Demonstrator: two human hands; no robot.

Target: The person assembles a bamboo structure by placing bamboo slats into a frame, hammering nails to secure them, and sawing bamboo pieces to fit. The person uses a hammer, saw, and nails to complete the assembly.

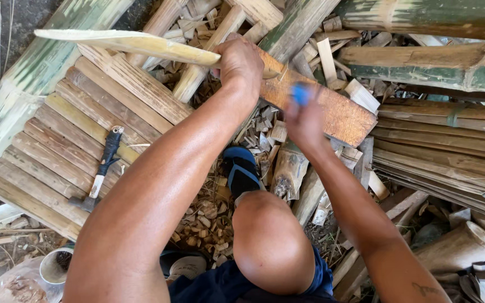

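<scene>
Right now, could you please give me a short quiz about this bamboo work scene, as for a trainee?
1. True or false: the left hand grips a pale bamboo strip.
2. What lies on the mat of bamboo slats? A) a hammer B) a saw C) a cup
3. What colour is the handle of the tool in the right hand?

Key:
1. True.
2. A, the hammer.
3. Blue; the hand is blurred, so the tool's kind cannot be told.
</scene>
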